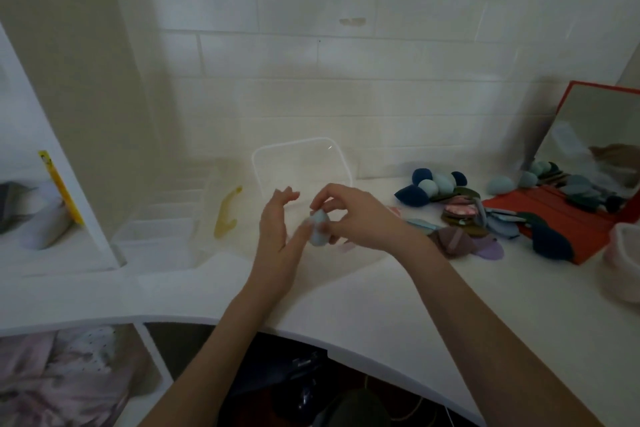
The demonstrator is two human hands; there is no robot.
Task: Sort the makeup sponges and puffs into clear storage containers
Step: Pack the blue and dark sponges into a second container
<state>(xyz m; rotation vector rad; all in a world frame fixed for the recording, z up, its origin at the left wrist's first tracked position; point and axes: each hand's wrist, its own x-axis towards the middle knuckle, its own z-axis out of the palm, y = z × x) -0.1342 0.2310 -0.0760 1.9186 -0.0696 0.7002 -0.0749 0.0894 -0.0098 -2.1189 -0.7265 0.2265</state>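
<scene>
A pale blue sponge (318,227) is hanging just in front of the clear container (300,163), above the worktop (398,302), with the right hand (349,215) pinching it in curled fingers. The left hand (277,222) is touching it, fingers loosely spread. Further sponges and puffs (450,198) are lying to the right.
</scene>
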